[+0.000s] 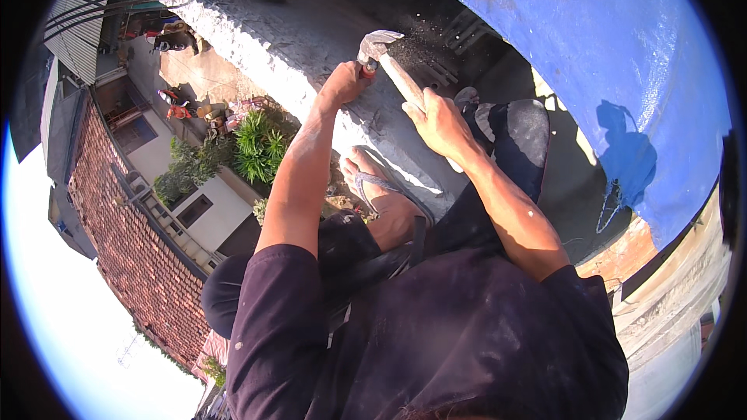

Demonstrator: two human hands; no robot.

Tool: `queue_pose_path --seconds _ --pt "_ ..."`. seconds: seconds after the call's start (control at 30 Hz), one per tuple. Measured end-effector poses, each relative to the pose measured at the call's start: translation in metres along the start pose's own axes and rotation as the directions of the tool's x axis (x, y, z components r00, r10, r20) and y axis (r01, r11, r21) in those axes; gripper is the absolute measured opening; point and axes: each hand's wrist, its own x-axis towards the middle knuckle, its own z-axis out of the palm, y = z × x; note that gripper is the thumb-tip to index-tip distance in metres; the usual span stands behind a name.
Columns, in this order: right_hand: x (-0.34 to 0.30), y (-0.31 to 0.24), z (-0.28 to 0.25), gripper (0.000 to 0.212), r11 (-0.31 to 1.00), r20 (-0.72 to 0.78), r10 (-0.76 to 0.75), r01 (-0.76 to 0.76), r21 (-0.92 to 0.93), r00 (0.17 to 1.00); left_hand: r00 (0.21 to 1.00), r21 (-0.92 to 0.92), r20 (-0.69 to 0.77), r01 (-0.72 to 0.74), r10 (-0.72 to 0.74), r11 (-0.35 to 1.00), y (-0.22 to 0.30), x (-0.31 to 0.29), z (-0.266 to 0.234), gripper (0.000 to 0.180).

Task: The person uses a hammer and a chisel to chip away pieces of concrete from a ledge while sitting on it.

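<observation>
My right hand (445,129) is wrapped round the pale wooden handle of a claw hammer (405,82). The hammer's metal head is right at my left hand (345,83). My left fingers are closed on a red-handled chisel-like tool (369,68), whose working end I cannot make out. Both hands are over the rough top of a grey concrete wall (311,50). Bits of grit and dust (424,43) hang in the air just past the hammer head. My sandalled foot (366,175) stands on the same wall top, nearer to me.
A large blue surface (576,23) rises on the right, bearing a shadow. Left of the wall is a drop to a yard with green plants (261,144), parked motorbikes (177,109) and a tiled roof (140,241). Cables (117,6) cross at the upper left.
</observation>
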Motion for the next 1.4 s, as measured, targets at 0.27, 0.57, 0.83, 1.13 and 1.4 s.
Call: queue_pose_path --seconds 0.27,0.57,0.83,1.13,1.4 --pt "-0.002 -0.054 -0.015 0.026 0.766 -0.576 -0.105 0.435 0.473 0.811 0.998 -0.088 -0.031 0.056 -0.059 0.995 0.022 -0.012 -0.02 0.03" --pt "-0.009 -0.035 -0.016 0.037 0.98 -0.144 -0.149 0.165 0.113 0.978 0.995 -0.137 -0.103 -0.035 0.021 0.99 -0.009 -0.009 -0.002 0.026" --pt "-0.003 -0.002 0.016 0.032 0.998 -0.051 -0.001 -0.003 -0.067 0.999 0.998 -0.031 -0.017 0.052 -0.053 0.998 0.006 -0.001 -0.009 0.028" --pt "-0.014 -0.033 0.0 0.034 0.913 -0.407 -0.142 0.279 0.299 0.902 0.997 -0.035 -0.038 0.065 -0.066 0.997 0.013 -0.008 -0.011 0.023" --pt "-0.007 0.006 -0.016 0.039 1.0 -0.05 0.008 -0.008 0.01 0.999 0.99 -0.192 -0.111 0.069 -0.092 0.979 0.008 -0.006 -0.021 0.021"
